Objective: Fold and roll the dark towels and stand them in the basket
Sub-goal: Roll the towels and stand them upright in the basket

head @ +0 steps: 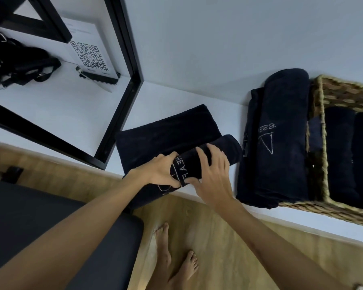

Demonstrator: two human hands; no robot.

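- Dark towel (172,132) lies mid-frame on the white shelf (197,95), its near part wound into a roll (210,155) with white lettering on it.
- Left hand (159,172) grips the lower left end of the roll, fingers curled over the top and thumb underneath.
- Right hand (214,174) rests on the roll just right of the left hand, fingers spread over its top and the thumb pressing its near edge.
- To the right, another rolled towel (283,130) with a white triangle mark lies on a folded stack (249,164), touching the basket's left wall.
- Wicker basket (323,143) sits at the right edge of the frame; two dark rolls (340,155) stand in it side by side.
- Upper left: a black frame (126,59), a QR-code sign (90,57) and a black bag (19,61).
- Bottom: wooden floor (228,237), bare feet (176,262), and a dark bench (40,216) at lower left.
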